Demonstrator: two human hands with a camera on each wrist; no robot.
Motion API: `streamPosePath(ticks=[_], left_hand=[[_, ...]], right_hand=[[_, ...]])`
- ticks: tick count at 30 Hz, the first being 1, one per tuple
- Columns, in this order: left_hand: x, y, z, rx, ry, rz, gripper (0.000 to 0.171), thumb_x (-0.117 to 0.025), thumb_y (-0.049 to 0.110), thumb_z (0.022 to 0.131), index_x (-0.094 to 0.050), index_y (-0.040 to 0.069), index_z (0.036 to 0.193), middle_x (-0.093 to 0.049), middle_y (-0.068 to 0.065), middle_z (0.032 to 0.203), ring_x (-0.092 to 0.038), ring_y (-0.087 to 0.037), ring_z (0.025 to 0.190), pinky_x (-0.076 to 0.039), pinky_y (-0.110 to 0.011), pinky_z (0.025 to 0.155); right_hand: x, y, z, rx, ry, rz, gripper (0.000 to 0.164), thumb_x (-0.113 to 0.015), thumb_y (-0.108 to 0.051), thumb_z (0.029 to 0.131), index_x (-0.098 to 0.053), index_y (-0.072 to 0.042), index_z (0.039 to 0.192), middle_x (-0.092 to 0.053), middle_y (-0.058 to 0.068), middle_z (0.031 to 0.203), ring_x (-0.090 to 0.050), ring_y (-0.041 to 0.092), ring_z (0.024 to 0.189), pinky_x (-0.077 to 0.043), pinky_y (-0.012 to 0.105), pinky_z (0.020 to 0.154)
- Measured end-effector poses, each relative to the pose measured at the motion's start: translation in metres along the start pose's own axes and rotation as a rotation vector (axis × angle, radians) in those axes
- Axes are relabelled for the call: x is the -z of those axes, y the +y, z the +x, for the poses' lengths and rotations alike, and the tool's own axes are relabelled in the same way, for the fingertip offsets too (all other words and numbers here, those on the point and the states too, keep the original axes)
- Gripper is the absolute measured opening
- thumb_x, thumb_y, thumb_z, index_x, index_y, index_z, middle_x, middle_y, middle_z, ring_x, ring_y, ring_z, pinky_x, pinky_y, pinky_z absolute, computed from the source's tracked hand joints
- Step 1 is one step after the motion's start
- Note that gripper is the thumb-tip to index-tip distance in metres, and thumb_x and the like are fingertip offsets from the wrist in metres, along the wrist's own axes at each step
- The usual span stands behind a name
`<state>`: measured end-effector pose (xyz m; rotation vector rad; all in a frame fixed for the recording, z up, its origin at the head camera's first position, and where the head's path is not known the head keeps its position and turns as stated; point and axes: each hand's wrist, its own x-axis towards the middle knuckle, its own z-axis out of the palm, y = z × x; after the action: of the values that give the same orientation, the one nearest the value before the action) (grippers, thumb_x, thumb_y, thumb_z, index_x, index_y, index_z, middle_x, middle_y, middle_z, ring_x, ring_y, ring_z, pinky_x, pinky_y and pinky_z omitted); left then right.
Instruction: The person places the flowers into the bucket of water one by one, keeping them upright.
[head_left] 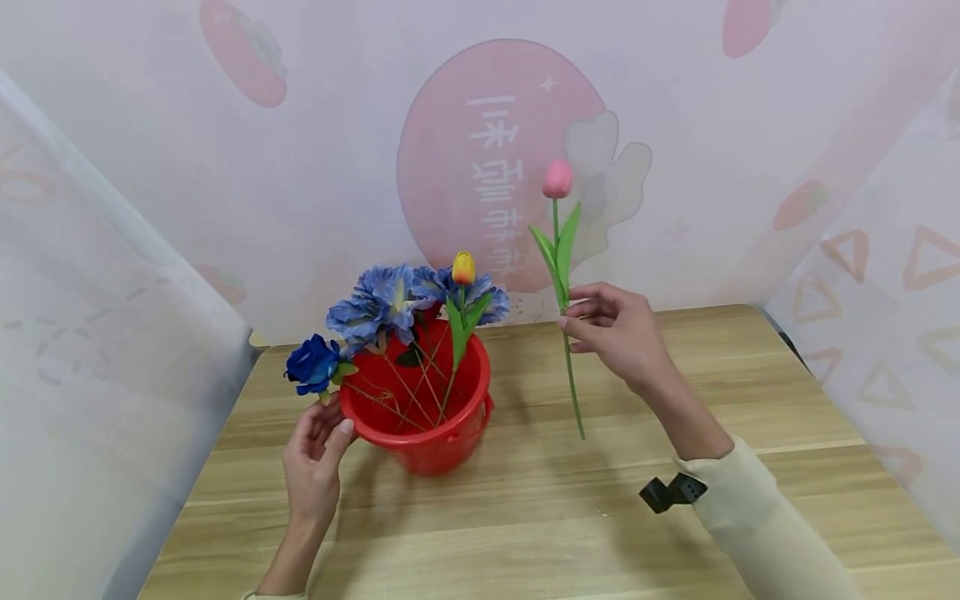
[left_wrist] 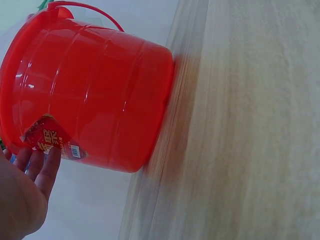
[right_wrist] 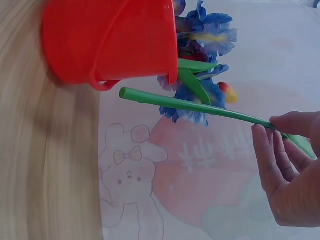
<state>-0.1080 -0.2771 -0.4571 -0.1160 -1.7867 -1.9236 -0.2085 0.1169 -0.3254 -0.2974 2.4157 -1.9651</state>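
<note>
Near the middle of the table stands a red plastic bucket (head_left: pixel 450 442) holding artificial flowers. Among them are ruffled blue flowers (head_left: pixel 382 304), a dark blue rose (head_left: pixel 312 365) leaning over the left rim, and a yellow-orange tulip (head_left: pixel 463 271). My left hand (head_left: pixel 315 462) is at the bucket's left side; in the left wrist view its extended fingers (left_wrist: pixel 47 172) touch the wall by a dark red label (left_wrist: pixel 50 135). To the right of the bucket, my right hand (head_left: pixel 618 333) pinches a pink tulip (head_left: pixel 557 181) by its green stem (right_wrist: pixel 200 106), upright above the table, lower end hanging free.
The wooden table (head_left: pixel 525 533) reaches back to a pale printed backdrop (head_left: pixel 337 125), with more printed sheet at both sides. A black device (head_left: pixel 672 492) sits on the right sleeve cuff. The bucket's red handle (right_wrist: pixel 100 60) hangs along its side.
</note>
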Motion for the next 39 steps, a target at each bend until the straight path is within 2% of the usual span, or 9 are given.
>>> streamPosePath(ticks=[4,10,19,27,31,39], left_hand=[[0.0,0.001,0.001,0.012,0.007,0.007,0.034,-0.06,-0.01,0.102,-0.056,-0.016,0.135,-0.072,-0.008,0.133,-0.073,-0.016,0.115,-0.065,-0.023,0.088],[0.0,-0.001,0.0,0.016,0.011,0.009,0.034,-0.06,-0.009,0.102,-0.056,-0.016,0.135,-0.073,-0.008,0.134,-0.074,-0.016,0.115,-0.065,-0.023,0.088],[0.0,0.0,0.001,0.016,0.015,0.028,0.033,-0.061,-0.009,0.102,-0.057,-0.015,0.134,-0.073,-0.007,0.132,-0.074,-0.014,0.114,-0.065,-0.022,0.088],[0.001,0.0,0.001,0.007,0.013,0.027,0.032,-0.062,-0.01,0.101,-0.057,-0.016,0.132,-0.073,-0.006,0.132,-0.074,-0.014,0.115,-0.065,-0.022,0.088],[0.002,-0.001,0.001,0.006,0.013,0.024,0.032,-0.062,-0.01,0.101,-0.057,-0.016,0.132,-0.073,-0.006,0.133,-0.074,-0.013,0.116,-0.065,-0.022,0.088],[0.002,-0.003,0.002,-0.007,0.003,-0.039,0.032,-0.061,-0.016,0.099,-0.055,-0.02,0.13,-0.071,-0.018,0.134,-0.074,-0.02,0.116,-0.066,-0.026,0.087]], right_hand=[[-0.009,-0.008,0.005,0.017,-0.002,0.02,0.039,-0.076,-0.004,0.098,-0.067,-0.001,0.136,-0.071,0.023,0.114,-0.075,0.012,0.085,-0.07,0.034,0.075],[-0.023,-0.019,0.011,0.042,-0.006,0.048,0.039,-0.076,-0.003,0.098,-0.068,-0.001,0.136,-0.071,0.022,0.114,-0.075,0.014,0.087,-0.069,0.031,0.074],[-0.047,-0.031,0.023,0.107,-0.023,0.114,0.037,-0.078,-0.003,0.097,-0.069,-0.001,0.133,-0.072,0.018,0.112,-0.074,0.028,0.092,-0.069,0.032,0.072],[-0.066,-0.041,0.034,0.155,-0.014,0.128,0.037,-0.079,-0.005,0.096,-0.07,-0.002,0.132,-0.073,0.018,0.111,-0.074,0.026,0.093,-0.07,0.037,0.075],[-0.076,-0.045,0.035,0.181,-0.004,0.137,0.038,-0.08,-0.005,0.096,-0.071,-0.003,0.132,-0.073,0.017,0.112,-0.074,0.025,0.094,-0.069,0.034,0.074],[-0.089,-0.046,0.036,0.228,-0.002,0.134,0.035,-0.08,-0.007,0.096,-0.072,-0.006,0.131,-0.075,0.014,0.111,-0.073,0.024,0.095,-0.069,0.033,0.073]])
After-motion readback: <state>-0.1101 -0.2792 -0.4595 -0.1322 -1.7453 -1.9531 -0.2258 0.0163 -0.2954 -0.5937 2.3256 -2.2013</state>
